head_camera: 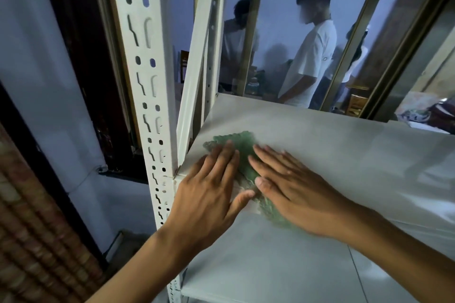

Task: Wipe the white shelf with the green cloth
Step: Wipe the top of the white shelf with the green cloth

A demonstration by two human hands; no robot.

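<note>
Most of the green cloth [236, 152] is buried under both hands, its near edge is smeared by blur, and the white shelf [320, 135] runs off the frame's right side.

Dim bluish light; glass partition [307, 39] with brass-coloured frame far; people [312, 56] standing beyond; dark wooden doorframe [81, 56] left; pale floor [118, 194].

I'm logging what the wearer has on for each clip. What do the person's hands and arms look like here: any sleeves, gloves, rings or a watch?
Both the left hand and the right hand are bare: no gloves, no rings visible. The forearms are uncovered as far as the frame shows, with no sleeve, watch or bracelet in view. The fingernails look short and unpainted. The right hand is slightly blurred.
</note>
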